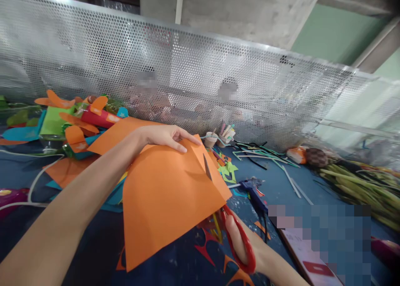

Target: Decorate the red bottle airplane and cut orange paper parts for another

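A large orange sheet (165,194) is raised at an angle over the blue table. My left hand (165,137) lies along its top edge, thumb on the near face and fingers toward the upper right corner, holding the sheet. Red-handled scissors (246,252) are in my right hand (236,236), whose fingers pass through the loops below the sheet's right side. One pointed blade shows over the orange surface, with a narrow flap of the sheet to its right. Part of my right hand is hidden behind the handles and the sheet.
Behind stands a perforated metal screen (187,69), people blurred beyond it. Plastic-bottle crafts (58,119) and paper lie left. Right are a blue glue gun (254,192), marker cups (226,136), thin strips (265,155), a phone (308,252) and dried leaves (359,186). Scraps lie in front.
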A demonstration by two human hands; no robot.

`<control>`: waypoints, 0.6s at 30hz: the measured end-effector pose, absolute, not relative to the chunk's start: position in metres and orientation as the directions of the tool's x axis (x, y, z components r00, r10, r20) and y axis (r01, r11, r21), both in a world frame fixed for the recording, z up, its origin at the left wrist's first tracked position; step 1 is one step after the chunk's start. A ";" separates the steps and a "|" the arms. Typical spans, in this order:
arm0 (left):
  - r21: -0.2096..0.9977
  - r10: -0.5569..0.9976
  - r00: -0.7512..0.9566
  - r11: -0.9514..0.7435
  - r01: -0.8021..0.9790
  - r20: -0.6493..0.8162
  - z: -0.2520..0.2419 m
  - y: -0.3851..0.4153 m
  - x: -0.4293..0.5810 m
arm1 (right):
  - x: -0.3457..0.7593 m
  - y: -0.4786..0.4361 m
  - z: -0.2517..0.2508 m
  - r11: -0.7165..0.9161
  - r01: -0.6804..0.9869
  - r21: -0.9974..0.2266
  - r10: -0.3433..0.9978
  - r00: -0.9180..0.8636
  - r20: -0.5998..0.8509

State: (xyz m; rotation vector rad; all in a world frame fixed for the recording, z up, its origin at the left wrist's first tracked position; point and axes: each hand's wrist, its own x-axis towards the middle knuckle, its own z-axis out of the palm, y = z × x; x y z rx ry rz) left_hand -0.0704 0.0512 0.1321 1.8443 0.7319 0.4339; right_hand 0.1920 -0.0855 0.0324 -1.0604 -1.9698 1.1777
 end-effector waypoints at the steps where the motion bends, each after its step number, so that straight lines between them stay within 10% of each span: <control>1: 0.927 0.658 0.752 -0.255 0.275 -0.042 0.131 0.049 -0.070 | 0.193 -0.085 0.030 0.320 0.358 -0.877 0.844 -0.528 0.092; 18: 0.924 0.498 0.867 -0.322 0.205 -0.019 0.115 0.046 -0.081 | 0.193 -0.085 0.028 0.515 0.477 -0.712 0.793 -0.581 0.185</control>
